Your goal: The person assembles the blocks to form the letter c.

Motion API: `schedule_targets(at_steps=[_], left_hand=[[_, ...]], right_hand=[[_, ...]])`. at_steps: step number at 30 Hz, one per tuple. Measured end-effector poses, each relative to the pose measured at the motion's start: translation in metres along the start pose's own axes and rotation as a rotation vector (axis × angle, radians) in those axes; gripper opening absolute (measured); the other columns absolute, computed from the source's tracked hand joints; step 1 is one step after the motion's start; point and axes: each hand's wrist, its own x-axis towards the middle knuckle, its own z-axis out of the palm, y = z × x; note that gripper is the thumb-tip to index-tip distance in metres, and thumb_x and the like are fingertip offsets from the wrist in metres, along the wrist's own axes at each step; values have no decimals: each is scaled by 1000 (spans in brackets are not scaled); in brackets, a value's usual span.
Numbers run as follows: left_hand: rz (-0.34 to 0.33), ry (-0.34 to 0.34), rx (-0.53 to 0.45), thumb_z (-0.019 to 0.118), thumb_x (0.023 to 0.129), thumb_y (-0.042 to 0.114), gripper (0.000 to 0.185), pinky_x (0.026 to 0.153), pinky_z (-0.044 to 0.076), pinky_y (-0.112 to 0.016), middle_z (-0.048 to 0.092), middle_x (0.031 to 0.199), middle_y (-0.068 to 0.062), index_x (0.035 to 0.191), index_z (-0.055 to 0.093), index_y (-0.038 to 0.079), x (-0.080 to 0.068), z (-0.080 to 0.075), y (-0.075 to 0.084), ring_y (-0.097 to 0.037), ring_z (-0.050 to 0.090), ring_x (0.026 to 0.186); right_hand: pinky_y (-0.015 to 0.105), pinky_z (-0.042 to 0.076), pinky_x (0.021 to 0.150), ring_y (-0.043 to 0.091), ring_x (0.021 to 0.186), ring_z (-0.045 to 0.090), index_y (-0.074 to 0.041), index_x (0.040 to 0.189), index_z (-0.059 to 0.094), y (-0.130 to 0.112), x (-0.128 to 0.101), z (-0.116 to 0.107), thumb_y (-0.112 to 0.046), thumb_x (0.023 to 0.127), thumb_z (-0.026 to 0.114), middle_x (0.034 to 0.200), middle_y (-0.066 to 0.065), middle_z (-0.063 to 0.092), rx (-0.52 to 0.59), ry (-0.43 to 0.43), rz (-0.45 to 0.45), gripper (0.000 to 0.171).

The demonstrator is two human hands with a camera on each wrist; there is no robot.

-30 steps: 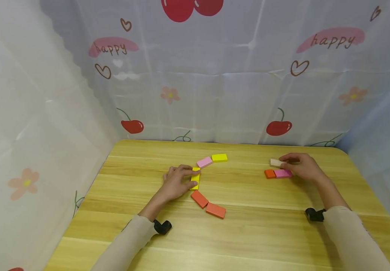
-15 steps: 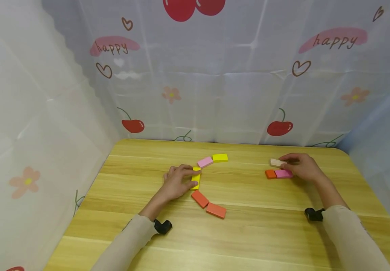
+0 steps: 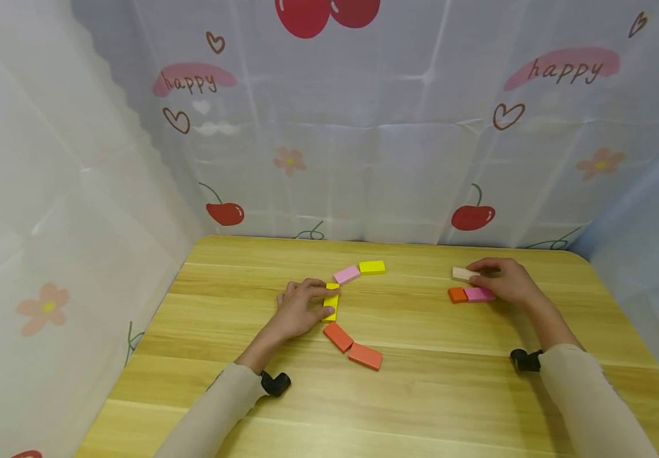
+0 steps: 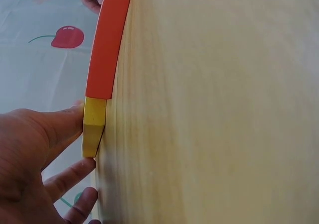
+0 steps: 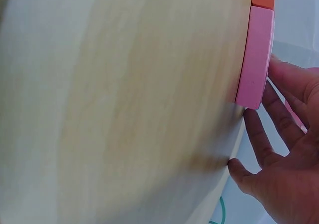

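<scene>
Blocks already form a curving chain mid-table: yellow block (image 3: 330, 304) pinched between thumb and fingers of the left hand (image 3: 298, 312), linking pink block (image 3: 346, 275) to orange blocks (image 3: 338, 336). Off right, the right hand (image 3: 504, 280) pinches a pale wooden block (image 3: 462, 274) above two unjoined blocks (image 3: 470, 294); these seem left to add.

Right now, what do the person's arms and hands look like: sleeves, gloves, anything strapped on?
Both arms wear long, plain beige sleeves, left sleeve and right sleeve, with no print or markings. The left hand and right hand are bare: no gloves, and no rings or watch that I can make out. A small black device sits at each cuff: left device, right device. No cables show.
</scene>
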Motion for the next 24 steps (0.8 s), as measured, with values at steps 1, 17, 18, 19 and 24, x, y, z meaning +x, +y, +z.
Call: schedule_targets(at_steps=[1,17,18,19,24], left_hand=[[1,0,0,77,101,33,43,110,20,-65,56,159,-5,144,71,32,0,0,0,-37,41,137],[-8,3,9,77,101,33,43,106,23,-62,57,158,-4,144,72,33,0,1,0,-38,42,137],[-8,4,11,77,101,34,43,106,23,-62,56,158,-4,144,71,33,0,1,0,-38,42,137],[-9,4,13,77,101,34,43,106,23,-62,56,158,-4,143,72,33,0,1,0,-37,42,137],[-13,5,23,77,101,35,43,106,24,-61,56,158,-3,143,71,36,0,2,-2,-36,42,136]], right_hand=[[70,39,116,50,137,52,-4,139,70,0,0,0,-37,106,70,150,32,59,1,0,-2,47],[66,43,112,46,130,58,-5,138,70,-10,6,9,-36,106,70,144,29,64,7,12,-43,45],[66,43,112,45,129,58,-5,138,70,-11,6,10,-36,106,70,143,29,64,10,11,-42,45],[65,44,111,45,128,58,-5,138,70,-11,6,11,-35,106,70,143,29,65,12,11,-40,44],[63,44,111,43,126,58,-5,136,70,-15,6,13,-34,105,71,141,27,66,14,19,-37,43]])
